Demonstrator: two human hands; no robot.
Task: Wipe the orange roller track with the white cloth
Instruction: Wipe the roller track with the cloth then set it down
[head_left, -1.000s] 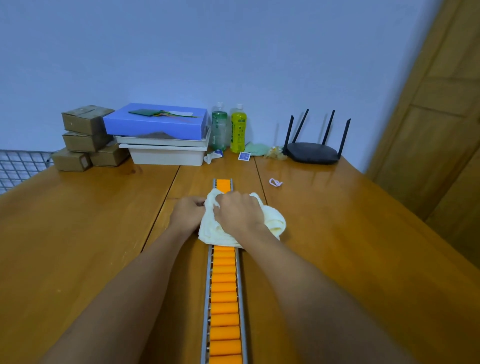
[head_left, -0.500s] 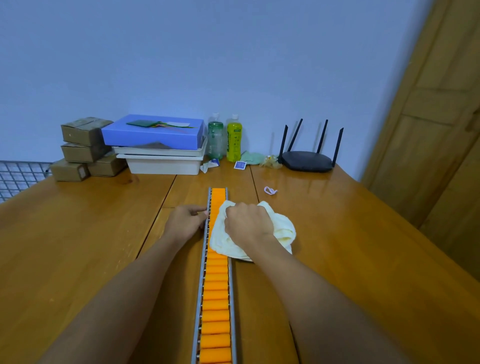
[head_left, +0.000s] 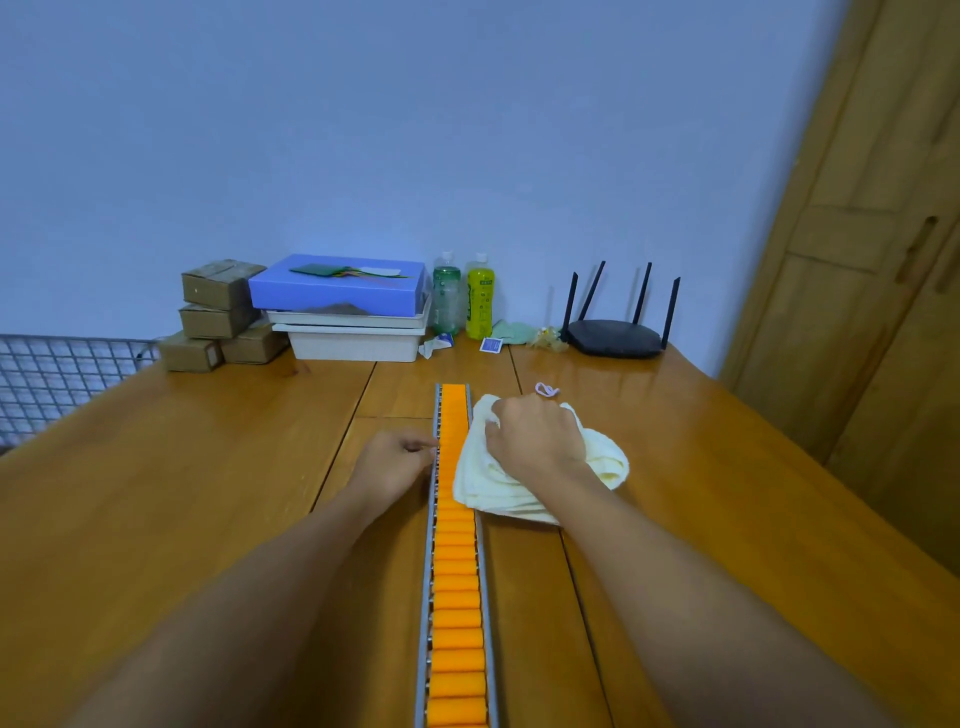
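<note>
Right hand (head_left: 537, 441) grip bunching crumpled white cloth (head_left: 519, 483) beside orange roller track (head_left: 457, 571), left hand (head_left: 395, 462) curled at its rail

Two forearms enter from the near edge, both bare to the frame's limit; no sleeve shows. Left hand (head_left: 390, 464) and right hand (head_left: 535, 439) are bare: no glove, ring, watch or band seen. Fingernails too small to judge.
</note>
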